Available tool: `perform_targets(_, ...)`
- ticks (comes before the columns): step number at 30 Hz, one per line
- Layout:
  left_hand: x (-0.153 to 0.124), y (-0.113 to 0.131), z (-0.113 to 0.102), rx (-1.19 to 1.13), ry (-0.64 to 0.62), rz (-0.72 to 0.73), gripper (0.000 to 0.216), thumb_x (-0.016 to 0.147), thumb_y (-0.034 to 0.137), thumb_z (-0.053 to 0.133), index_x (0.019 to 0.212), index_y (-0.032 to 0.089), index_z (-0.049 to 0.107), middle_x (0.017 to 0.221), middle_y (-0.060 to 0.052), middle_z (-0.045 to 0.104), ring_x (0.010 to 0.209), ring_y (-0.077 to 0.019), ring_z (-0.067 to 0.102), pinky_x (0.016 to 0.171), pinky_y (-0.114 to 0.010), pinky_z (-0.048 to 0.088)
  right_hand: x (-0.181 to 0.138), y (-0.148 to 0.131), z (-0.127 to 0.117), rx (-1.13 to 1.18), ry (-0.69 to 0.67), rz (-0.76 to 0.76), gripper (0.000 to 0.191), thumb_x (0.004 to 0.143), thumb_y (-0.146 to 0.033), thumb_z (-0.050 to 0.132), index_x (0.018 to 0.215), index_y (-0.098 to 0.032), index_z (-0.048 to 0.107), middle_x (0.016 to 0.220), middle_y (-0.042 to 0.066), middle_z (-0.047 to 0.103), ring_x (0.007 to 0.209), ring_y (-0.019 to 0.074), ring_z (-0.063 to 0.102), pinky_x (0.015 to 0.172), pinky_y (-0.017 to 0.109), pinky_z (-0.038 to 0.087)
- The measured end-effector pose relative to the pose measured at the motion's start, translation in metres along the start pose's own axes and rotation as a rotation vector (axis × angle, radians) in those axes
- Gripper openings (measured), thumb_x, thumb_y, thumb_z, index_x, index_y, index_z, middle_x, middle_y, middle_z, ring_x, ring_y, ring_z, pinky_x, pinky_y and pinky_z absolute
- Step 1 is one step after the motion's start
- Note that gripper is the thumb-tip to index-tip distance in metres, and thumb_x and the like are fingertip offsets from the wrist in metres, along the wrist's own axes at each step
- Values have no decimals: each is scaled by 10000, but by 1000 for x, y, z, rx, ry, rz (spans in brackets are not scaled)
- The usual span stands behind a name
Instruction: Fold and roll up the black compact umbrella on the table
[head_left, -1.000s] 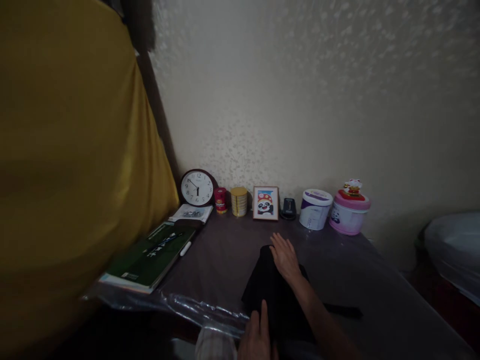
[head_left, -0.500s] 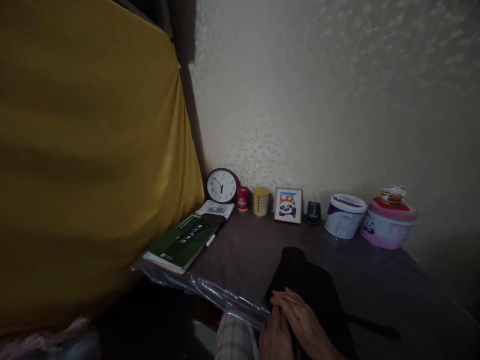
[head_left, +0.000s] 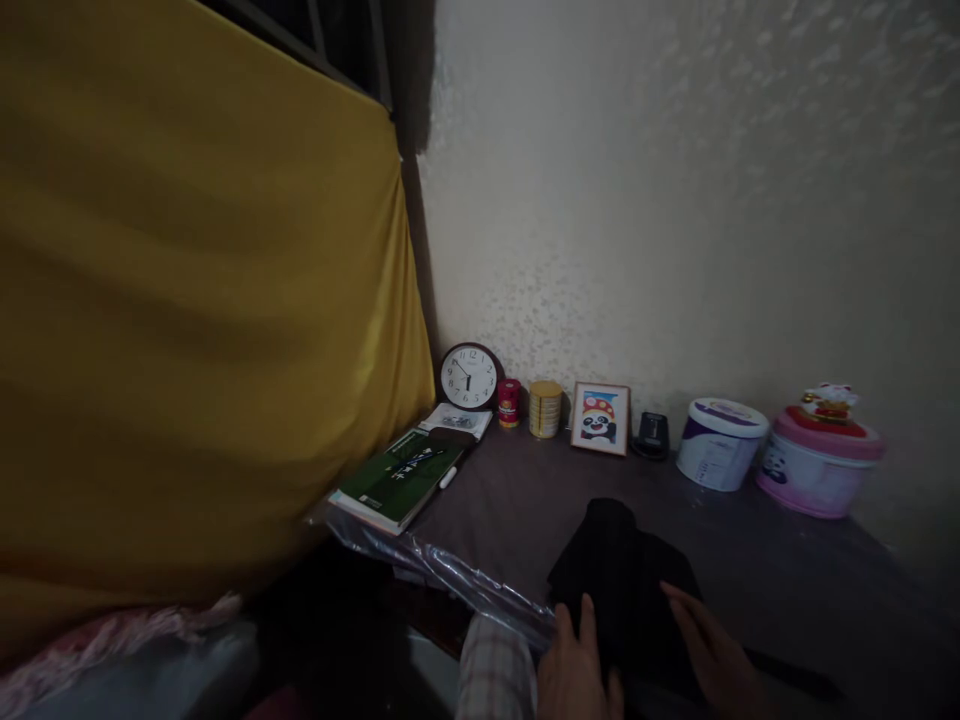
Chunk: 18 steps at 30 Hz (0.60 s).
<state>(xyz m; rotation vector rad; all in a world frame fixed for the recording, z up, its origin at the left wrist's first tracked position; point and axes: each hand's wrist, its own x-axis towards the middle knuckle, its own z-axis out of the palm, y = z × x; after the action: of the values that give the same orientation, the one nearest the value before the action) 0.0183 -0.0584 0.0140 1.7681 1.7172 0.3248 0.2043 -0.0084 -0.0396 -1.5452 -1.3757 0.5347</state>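
black cloth (head_left: pixel 622 570) at the surface's (head_left: pixel 517 500) near edge, pressed under left grip (head_left: pixel 581 668) and right grip (head_left: pixel 712 655), both flat, fingers splayed, clamped on nothing. touching half a second ago, now drawn apart, with more cloth bared between. along the far edge: one clock (head_left: pixel 470 376), one red tin (head_left: pixel 508 402), one gold tin (head_left: pixel 545 408), one frame (head_left: pixel 600 419), two tubs (head_left: pixel 721 443).

Black cloth, folded on the worktop

The black cloth (head_left: pixel 626 570) is a dark, matte bundle lying flat on the worktop (head_left: pixel 510 490), close to its front edge. Its far end is narrow and rounded and points toward the wall; the bundle widens toward the near side. A thin dark strip (head_left: pixel 799 678) trails from it to the right along the surface. Its near end lies under the left grip (head_left: pixel 579 668) and the right grip (head_left: pixel 711 652), both flat with fingers spread. Seams are too dark to make out.
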Motion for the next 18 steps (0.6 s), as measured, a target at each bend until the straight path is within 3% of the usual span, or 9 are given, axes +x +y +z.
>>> perform_targets(3, 1, -5, 2, -41, 61, 52, 698, 735, 223, 439, 1377, 242, 166, 1356, -165, 348, 1138, -306, 464, 929, -436, 366, 0, -1, 5, -33, -17, -37, 417, 751, -520, 382, 1006, -274, 603, 1105, 76, 618, 1070, 275, 540, 947, 419, 430)
perform_targets(6, 3, -13, 8, -77, 82, 129, 697, 744, 241, 422, 1383, 207, 145, 1143, -146, 562, 1042, -292, 536, 878, -433, 408, -4, -13, 24, -80, -118, -242, 413, 790, -468, 389, 1065, -233, 589, 1177, 71, 578, 1109, 231, 514, 971, 402, 406)
perform_targets(10, 4, -19, 14, -93, 119, 163, 673, 757, 236, 416, 1378, 209, 160, 1095, -135, 588, 1010, -272, 555, 852, -399, 421, 14, -15, 44, -202, -159, -464, 368, 820, -389, 384, 1053, -202, 600, 1210, 82, 553, 1160, 222, 466, 986, 429, 374)
perform_targets(13, 3, -19, 14, -132, 117, 168, 661, 766, 245, 424, 1375, 215, 168, 1102, -120, 587, 1014, -239, 553, 849, -344, 417, 41, 7, 38, -250, -10, -404, 412, 800, -407, 345, 1020, -156, 586, 1181, 137, 557, 1107, 247, 506, 941, 445, 406)
perform_targets(16, 1, -18, 12, -132, 109, 164, 655, 772, 273, 424, 1374, 214, 172, 1084, -123, 593, 1001, -242, 557, 838, -347, 417, 58, 35, 17, -303, 166, -336, 432, 730, -432, 359, 942, -122, 572, 1066, 193, 592, 1028, 293, 544, 915, 462, 408)
perform_targets(18, 0, -17, 12, -121, 118, 154, 651, 775, 279, 423, 1374, 220, 173, 1072, -121, 597, 997, -244, 558, 832, -350, 415, 59, 47, 1, -351, 215, -241, 395, 694, -421, 380, 892, -135, 568, 981, 191, 617, 966, 304, 569, 877, 457, 424)
